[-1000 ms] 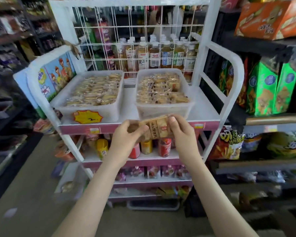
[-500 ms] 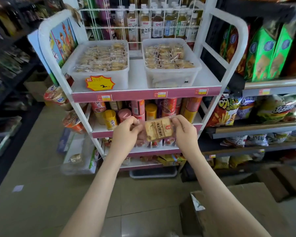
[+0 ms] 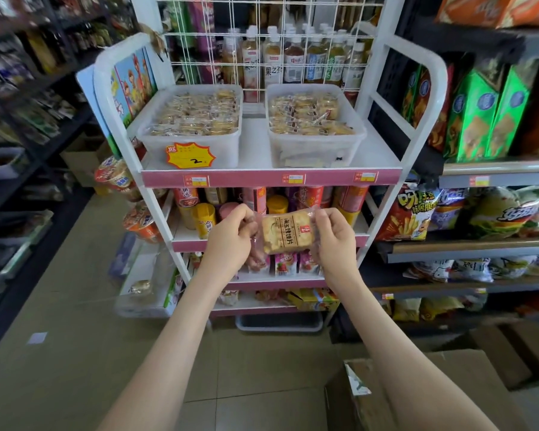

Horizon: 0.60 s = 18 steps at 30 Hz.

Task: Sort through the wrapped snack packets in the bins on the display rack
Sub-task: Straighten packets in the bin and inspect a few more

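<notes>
Fingers of left hand, right hand tight around Chinese-lettered snack packet; yellow tag "2".

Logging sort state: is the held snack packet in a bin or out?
Out. Left hand and right hand pinch the snack packet by its ends, well below the left bin and right bin.

A shop; price tags, stocked snack shelves, drinks bottles

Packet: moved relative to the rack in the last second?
Yes, down. The packet was level with the top shelf edge; now it is below it, in front of the cans.
</notes>
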Motion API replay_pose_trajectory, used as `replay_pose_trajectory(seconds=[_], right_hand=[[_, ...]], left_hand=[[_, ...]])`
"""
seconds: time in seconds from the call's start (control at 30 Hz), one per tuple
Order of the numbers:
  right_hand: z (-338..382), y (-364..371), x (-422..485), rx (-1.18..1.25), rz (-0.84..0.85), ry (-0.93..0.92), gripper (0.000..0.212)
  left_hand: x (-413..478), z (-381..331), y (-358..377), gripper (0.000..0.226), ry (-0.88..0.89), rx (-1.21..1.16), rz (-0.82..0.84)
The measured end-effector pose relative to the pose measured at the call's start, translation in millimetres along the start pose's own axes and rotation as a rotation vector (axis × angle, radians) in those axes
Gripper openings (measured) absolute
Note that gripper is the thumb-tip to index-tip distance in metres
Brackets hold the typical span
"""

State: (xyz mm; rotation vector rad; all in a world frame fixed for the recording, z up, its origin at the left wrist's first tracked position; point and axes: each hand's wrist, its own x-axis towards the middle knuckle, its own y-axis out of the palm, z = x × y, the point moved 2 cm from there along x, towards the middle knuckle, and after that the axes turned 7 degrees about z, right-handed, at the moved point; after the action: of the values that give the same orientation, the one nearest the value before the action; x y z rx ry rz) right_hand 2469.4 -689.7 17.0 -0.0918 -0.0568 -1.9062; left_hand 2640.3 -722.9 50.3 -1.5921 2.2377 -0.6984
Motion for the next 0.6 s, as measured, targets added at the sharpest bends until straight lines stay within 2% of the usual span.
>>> replay_pose_trajectory(seconds=[0.27, 0.4, 0.43, 0.53, 0.6], right_hand=[[0, -2, 6, 0.026, 0.014, 0.032, 0.023], [9, 0, 8, -0.193, -0.021, -0.078, 0.018], [12, 3, 7, -0.262, -0.013, -0.137, 0.017], [19, 24, -3, -0.494, 0.088, -0.367, 0.009], [20, 40, -11, -0.599, 0.154, -0.514, 0.005]], left_hand=[[6, 4, 3, 0.010, -0.064, -0.020, -0.014], [3, -4, 2, 0.010, -0.097, 0.110, -0.037], [1, -9, 7, 0.017, -0.109, 0.029, 0.027], [-6, -25, 28, 0.051, -0.176, -0.571, 0.240], [-7, -25, 38, 0.067, -0.181, -0.803, 0.188]])
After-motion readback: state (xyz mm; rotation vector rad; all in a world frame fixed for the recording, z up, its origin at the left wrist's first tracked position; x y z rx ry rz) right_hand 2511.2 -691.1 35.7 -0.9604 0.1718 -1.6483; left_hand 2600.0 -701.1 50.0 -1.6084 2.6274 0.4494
